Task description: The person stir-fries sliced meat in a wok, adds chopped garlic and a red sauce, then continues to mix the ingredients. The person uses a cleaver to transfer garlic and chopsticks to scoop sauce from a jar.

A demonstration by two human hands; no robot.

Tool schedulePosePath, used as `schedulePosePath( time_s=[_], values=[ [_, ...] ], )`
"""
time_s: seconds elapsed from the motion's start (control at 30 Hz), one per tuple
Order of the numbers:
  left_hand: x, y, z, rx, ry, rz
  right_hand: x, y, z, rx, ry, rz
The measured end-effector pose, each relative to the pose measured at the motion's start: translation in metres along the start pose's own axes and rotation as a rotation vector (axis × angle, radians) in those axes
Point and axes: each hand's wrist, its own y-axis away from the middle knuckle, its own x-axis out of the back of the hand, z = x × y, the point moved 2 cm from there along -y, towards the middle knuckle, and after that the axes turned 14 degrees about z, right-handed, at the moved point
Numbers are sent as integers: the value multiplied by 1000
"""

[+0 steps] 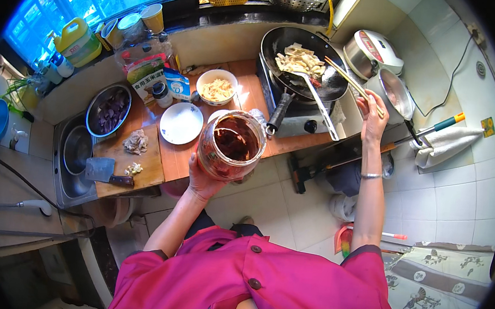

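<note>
My left hand [205,179] holds up an open glass jar [232,146] of dark red chilli paste in front of the counter. In my right hand [372,117] is a pair of wooden chopsticks [353,82], their tips over the right side of a black wok [272,75]. The wok stands on a gas stove [303,126] and holds pale sliced food [300,61] with a small patch of red paste [315,82] beside it. A metal spatula [318,103] rests in the wok, its handle sticking out over the near rim.
Left of the jar are a white plate [181,123], a bowl of pale shreds [216,87], and a cutting board [152,159] with a cleaver [100,169], minced meat and garlic. A bowl of purple vegetable [109,110] sits by the sink [63,187]. Right of the wok stand a rice cooker [371,55] and a pot [385,96].
</note>
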Motion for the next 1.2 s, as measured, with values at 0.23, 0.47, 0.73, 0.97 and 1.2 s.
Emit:
schedulePosePath(
  time_s=[0.23,0.47,0.73,0.97,1.2],
  values=[
    [-33,8,-51,-103,-127,-152,-14,123,-39,-391,-544,67],
    [-64,32,-63,-325,-240,-247,-46,265,-7,-844,-656,-78],
    [-36,63,-45,-500,-280,70,-61,308,6,-964,-575,-355],
    [-20,82,-14,-202,246,266,-47,302,6,-908,-228,-531],
    [44,89,3,-426,21,145,-11,119,-6,762,1400,-497]
  ],
)
